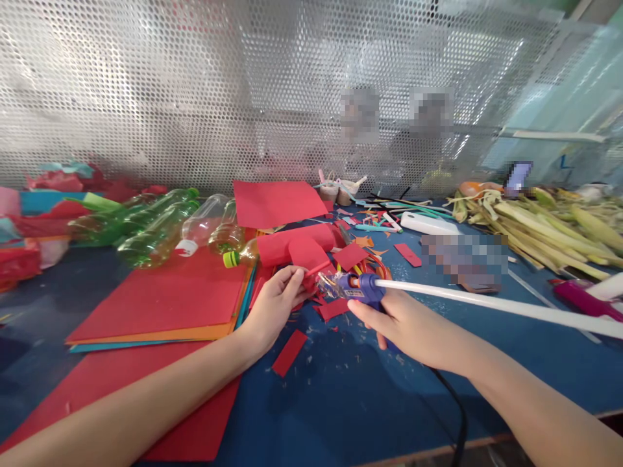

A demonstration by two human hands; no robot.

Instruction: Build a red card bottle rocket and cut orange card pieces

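My right hand (396, 321) is wrapped round the handle of a blue glue gun (372, 290). A long white glue stick (467, 298) runs out of its back toward the right. The gun's nozzle end points left, close to my left hand (277, 295), whose fingers pinch a small red paper piece (317, 268). Just beyond lies a bottle wrapped in red paper (280, 245), its yellow cap (231, 259) facing left. Red paper strips (335, 309) and scraps lie under and around the gun. Another red strip (290, 352) rests between my forearms.
Stacked coloured sheets (165, 298) lie at the left, with green plastic bottles (158, 237) behind. A red sheet (277, 202) leans near the perforated metal panel (185, 97). Corn husks (549, 227) are heaped at the right. A black cord (457, 408) trails over the table's front edge.
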